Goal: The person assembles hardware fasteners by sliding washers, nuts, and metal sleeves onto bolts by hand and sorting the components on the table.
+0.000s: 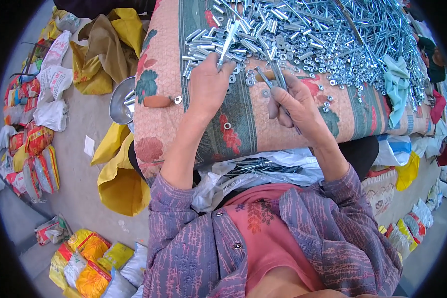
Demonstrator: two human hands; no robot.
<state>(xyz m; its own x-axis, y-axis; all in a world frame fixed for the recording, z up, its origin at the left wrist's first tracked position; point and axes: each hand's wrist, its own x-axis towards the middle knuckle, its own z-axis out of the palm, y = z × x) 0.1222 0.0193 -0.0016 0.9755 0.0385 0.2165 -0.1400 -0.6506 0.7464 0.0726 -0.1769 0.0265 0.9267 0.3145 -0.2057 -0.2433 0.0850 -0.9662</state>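
Note:
My left hand (208,85) is closed in a pinch on a long shiny metal rod (228,43) that points up and away, over the edge of a heap of metal sleeves (263,42). Opposite it, my right hand (297,102) grips several slim metal bolts (277,75), their ends sticking out past the fingers. Whether nuts or sleeves sit on them is too small to tell. Between and beyond the hands lie loose washers and nuts (310,62). A single nut (227,126) rests on the flowered cloth (243,107) between my forearms.
Long bolts (382,35) pile up at the far right, by a teal cloth (396,84). A brown-orange finger-shaped piece (157,101) lies left, near a metal bowl (122,102). A white bag with bolts (258,169) is at my lap. Yellow sacks (124,181) and filled bags (92,260) stand on the floor.

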